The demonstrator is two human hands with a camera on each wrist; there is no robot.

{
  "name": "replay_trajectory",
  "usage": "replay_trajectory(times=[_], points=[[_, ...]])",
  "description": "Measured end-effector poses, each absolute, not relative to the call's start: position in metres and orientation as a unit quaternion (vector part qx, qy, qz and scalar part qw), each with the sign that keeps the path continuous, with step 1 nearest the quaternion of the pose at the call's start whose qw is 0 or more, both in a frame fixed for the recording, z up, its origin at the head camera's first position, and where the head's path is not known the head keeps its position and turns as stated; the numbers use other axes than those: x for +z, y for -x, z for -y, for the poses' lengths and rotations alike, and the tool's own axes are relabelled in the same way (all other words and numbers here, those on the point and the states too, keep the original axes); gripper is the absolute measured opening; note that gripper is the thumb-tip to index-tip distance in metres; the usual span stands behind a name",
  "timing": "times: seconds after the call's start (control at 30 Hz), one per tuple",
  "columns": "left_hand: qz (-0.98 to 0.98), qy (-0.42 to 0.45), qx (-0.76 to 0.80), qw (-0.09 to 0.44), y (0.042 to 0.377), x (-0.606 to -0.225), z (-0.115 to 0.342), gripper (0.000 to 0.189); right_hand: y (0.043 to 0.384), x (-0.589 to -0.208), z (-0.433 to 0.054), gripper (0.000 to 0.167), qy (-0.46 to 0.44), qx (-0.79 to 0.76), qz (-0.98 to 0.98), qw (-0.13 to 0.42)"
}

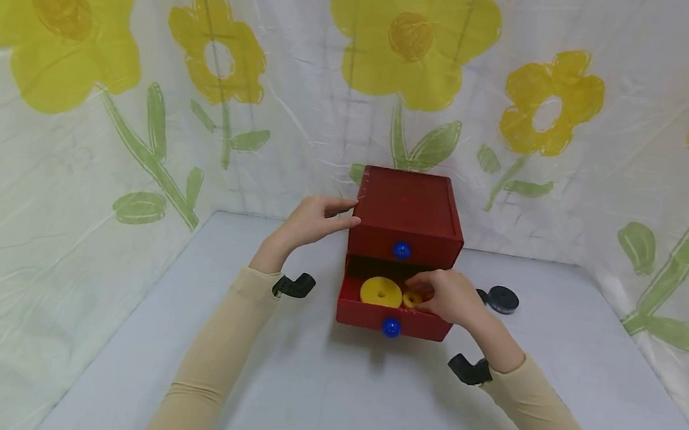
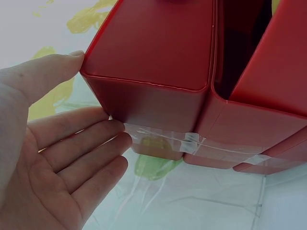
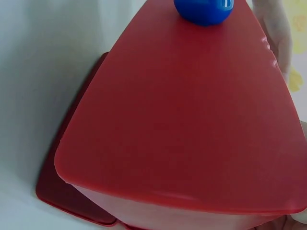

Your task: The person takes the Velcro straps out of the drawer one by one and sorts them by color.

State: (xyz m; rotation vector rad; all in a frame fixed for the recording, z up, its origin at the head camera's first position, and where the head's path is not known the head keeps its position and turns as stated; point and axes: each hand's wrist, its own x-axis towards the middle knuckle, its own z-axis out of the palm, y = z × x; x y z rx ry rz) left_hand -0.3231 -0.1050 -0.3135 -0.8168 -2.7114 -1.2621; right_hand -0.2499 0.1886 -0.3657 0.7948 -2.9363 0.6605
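A red two-drawer box (image 1: 410, 204) with blue knobs stands at the back of the table, its lower drawer (image 1: 366, 314) pulled out. Inside lie a large yellow disc (image 1: 381, 292) and a small yellow disc (image 1: 412, 299), each with a centre hole. My right hand (image 1: 451, 298) reaches over the drawer's right side and pinches the small disc. In the right wrist view the drawer front (image 3: 182, 120) hides most of that hand. My left hand (image 1: 313, 220) touches the box's upper left side with extended fingers; its fingertips (image 2: 112, 125) meet the red edge in the left wrist view.
A black disc (image 1: 503, 299) lies on the table right of the box, with another dark disc (image 1: 482, 295) partly behind my right hand. A flower-printed curtain (image 1: 303, 128) hangs behind the white table (image 1: 327, 393). Clear tape (image 2: 192, 140) runs across the box's side.
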Motion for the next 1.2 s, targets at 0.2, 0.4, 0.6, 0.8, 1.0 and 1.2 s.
replay_trajectory(times=[0.2,0.4,0.6,0.8,1.0,1.2], points=[[0.875,0.265,-0.404,0.021,0.3223,-0.3124,0.1047,0.056,0.2519,-0.3655,-0.1875,0.033,-0.254,0.206,0.945,0.021],[0.874,0.268,-0.404,0.021,0.3229,-0.3124,0.1042,0.056,0.2528,-0.3654,-0.1875,0.034,-0.254,0.191,0.948,0.019],[0.874,0.268,-0.405,0.016,0.3240,-0.3141,0.1039,0.057,0.2548,-0.3671,-0.1870,0.032,-0.260,0.178,0.949,0.004],[0.874,0.264,-0.408,0.011,0.3232,-0.3132,0.1038,0.058,0.2559,-0.3676,-0.1872,0.031,-0.265,0.186,0.946,0.007],[0.873,0.264,-0.409,0.014,0.3226,-0.3136,0.1043,0.057,0.2567,-0.3654,-0.1885,0.034,-0.265,0.229,0.936,0.025],[0.872,0.265,-0.412,0.015,0.3229,-0.3141,0.1054,0.057,0.2561,-0.3625,-0.1913,0.037,-0.258,0.279,0.925,0.013]])
